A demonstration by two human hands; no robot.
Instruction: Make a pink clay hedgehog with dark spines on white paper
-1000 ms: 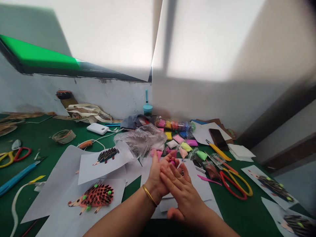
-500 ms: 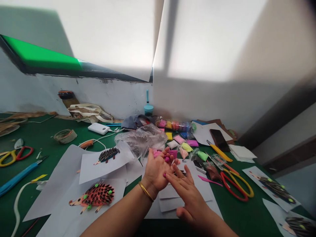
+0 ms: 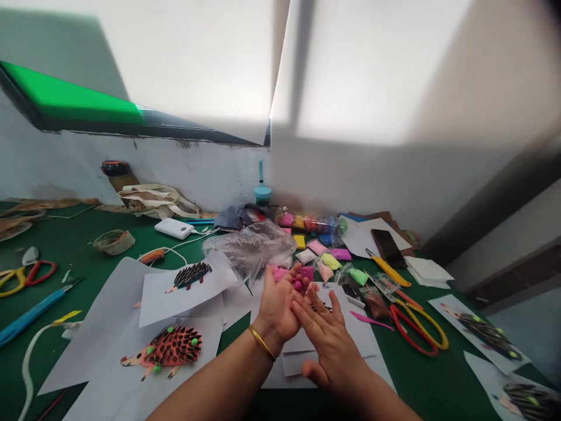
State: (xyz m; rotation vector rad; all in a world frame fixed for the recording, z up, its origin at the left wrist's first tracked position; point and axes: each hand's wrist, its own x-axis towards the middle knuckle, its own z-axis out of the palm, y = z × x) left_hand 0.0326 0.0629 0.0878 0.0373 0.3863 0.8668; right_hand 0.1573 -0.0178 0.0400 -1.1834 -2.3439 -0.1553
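Observation:
My left hand (image 3: 277, 307) is turned palm up over the white paper. Small magenta clay balls (image 3: 298, 285) rest on its partly curled fingers. Flat across that palm lie the fingertips of my right hand (image 3: 333, 345), its fingers stretched and spread. Whatever is under those fingertips is hidden. Beneath both hands is a paper sheet (image 3: 302, 365) with a dark spiky figure mostly covered. To the left lies a paper with a pink clay hedgehog (image 3: 170, 351), dark spines and green balls on it. A second sheet bears a black-spined hedgehog (image 3: 193, 276).
Bagged coloured clay (image 3: 331, 261) lies beyond my hands, beside a crumpled plastic bag (image 3: 254, 248). At right are red-yellow scissors (image 3: 414, 330), a pink modelling tool (image 3: 370, 319), a yellow cutter (image 3: 388, 268) and a phone (image 3: 388, 248). A blue cutter (image 3: 33, 316) lies left.
The right fingertips have slid slightly up the left palm. A small magenta ball that showed at their tips is now hidden beneath them.

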